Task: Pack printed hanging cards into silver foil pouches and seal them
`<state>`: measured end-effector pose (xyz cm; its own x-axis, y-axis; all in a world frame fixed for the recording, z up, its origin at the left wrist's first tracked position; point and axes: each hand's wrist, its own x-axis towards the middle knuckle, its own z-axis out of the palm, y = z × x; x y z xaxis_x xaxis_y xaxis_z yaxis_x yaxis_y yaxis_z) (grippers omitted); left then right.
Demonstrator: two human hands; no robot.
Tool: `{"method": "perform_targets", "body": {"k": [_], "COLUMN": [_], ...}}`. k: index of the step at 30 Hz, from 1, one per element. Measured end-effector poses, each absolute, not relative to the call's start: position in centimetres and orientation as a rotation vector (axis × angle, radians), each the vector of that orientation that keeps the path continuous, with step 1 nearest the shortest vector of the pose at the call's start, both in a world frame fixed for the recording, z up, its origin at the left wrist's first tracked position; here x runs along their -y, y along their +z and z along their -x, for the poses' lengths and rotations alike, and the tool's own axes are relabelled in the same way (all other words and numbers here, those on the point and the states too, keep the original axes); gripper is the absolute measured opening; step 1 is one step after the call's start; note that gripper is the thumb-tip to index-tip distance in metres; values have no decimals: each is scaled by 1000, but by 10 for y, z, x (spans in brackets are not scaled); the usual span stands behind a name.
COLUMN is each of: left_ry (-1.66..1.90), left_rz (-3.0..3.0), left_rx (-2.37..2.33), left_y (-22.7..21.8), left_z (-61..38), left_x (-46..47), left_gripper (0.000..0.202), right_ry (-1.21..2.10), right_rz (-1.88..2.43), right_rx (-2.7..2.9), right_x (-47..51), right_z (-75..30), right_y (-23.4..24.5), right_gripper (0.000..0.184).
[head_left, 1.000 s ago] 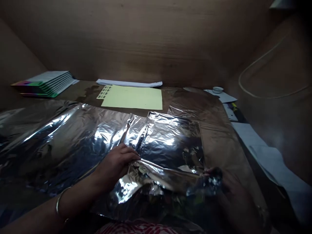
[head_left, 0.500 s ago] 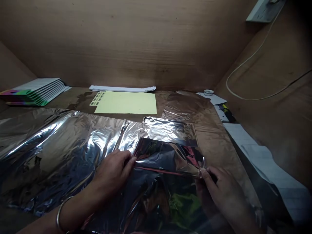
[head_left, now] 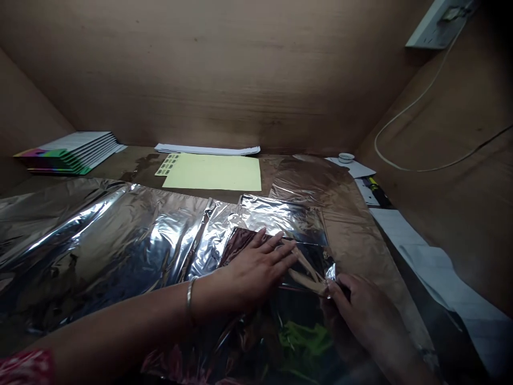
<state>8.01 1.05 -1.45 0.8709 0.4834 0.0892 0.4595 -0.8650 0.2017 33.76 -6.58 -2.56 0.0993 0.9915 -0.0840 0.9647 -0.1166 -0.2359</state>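
Note:
A shiny silver foil sheet (head_left: 132,251) covers much of the table, with a folded foil section (head_left: 284,219) at its middle right. My left hand (head_left: 256,267) lies flat on that folded part, fingers stretched out and slightly spread. At the fold's right end, my right hand (head_left: 356,305) pinches the foil edge between thumb and fingers. The foil creases diagonally between the two hands. Dark, mirror-like foil spreads below them, reflecting green and pink patches. Whether the foil is a loose sheet or a bag I cannot tell.
Pale yellow paper (head_left: 216,172) lies at the back beside a small label sheet (head_left: 167,164). Stacked colourful boxes or booklets (head_left: 72,152) stand at the back left. On the right are white papers (head_left: 436,267), a yellow-black tool (head_left: 377,190), a small round lid (head_left: 346,157) and a hanging cable (head_left: 385,155).
My left hand has moved right from the fold's left end onto its middle, and its fingers have opened flat. My right hand stays at the right end, still pinching the foil.

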Motion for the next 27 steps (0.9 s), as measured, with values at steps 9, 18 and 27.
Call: {"method": "perform_targets", "body": {"k": [9, 18, 27], "left_ry": [146, 54, 289], "left_rz": [-2705, -2701, -2546], "left_rx": [-769, -777, -794], "left_y": [-25, -11, -7], "left_z": [-74, 21, 5], "left_x": [-19, -43, -50], "left_gripper": [59, 83, 49], "right_ry": [55, 318, 663], "right_rz": [1588, 1602, 1627], "right_rx": [2538, 2560, 2508], "right_x": [50, 37, 28], "right_z": [-352, -367, -380], "right_y": [-26, -29, -8], "right_gripper": [61, 72, 95]}}
